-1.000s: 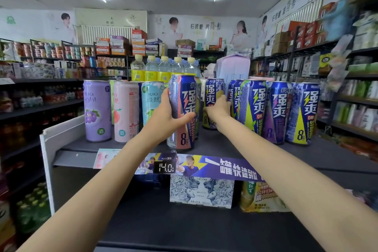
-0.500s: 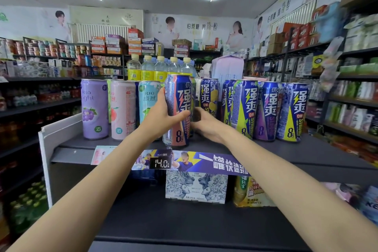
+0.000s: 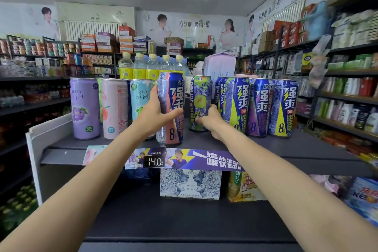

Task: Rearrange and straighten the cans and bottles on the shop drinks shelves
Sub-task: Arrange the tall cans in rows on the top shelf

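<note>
Left hand (image 3: 155, 115) wrapped round the blue-and-orange can (image 3: 170, 108) at centre frame, thumb across the front, base down on the top shelf (image 3: 204, 141) near its front edge — same hold as a second ago. Right hand (image 3: 210, 120) now gripping the lower part of the green-and-purple can (image 3: 200, 103) just right of centre; half a second back, lower and flatter against the shelf, and before that up against a blue can in the rear row. Green-and-purple can now showing its green fruit face, standing behind the front row, between the held blue-and-orange can and the group of blue cans (image 3: 259, 106) at centre right. Likely a label turned forward and a gap being closed; drawing it level with the front row probably remains. Pastel cans (image 3: 98, 108) at centre left upright, untouched
</note>
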Demonstrator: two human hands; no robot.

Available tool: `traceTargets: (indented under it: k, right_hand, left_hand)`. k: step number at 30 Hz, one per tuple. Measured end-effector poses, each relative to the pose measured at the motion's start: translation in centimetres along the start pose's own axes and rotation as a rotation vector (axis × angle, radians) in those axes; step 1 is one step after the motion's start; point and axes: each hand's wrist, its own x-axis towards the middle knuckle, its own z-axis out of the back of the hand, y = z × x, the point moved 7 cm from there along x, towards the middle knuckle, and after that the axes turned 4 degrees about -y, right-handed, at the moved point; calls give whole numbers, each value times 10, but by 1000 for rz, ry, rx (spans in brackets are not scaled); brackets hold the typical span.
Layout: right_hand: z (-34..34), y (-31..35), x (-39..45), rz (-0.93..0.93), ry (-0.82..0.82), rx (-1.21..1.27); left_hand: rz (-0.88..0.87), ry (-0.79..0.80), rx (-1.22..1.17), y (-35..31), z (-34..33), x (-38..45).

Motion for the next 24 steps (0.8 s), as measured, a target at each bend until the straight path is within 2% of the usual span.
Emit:
traceTargets:
  k: [4,11,14,19,21,24]
  right_hand:
    - [2,0,1,-14,7,-12]
    - [11,4,-9,0,-75,-140]
    - [17,9,-20,40,-22,-196]
    - [35,16,-48,140,45,-137]
    - [56,21,-66,257,11,-169]
    - [100,24,-81,395,-168,-230]
  left_hand:
    - [3,11,-14,1,0,2]
    - [-14,32,-45,-4,-11,5]
    - [5,41,-59,-2,-15,8]
    - [20,39,-87,2,-21,12]
    - [22,46,-129,3,-27,15]
    - [27,93,-210,-3,-44,19]
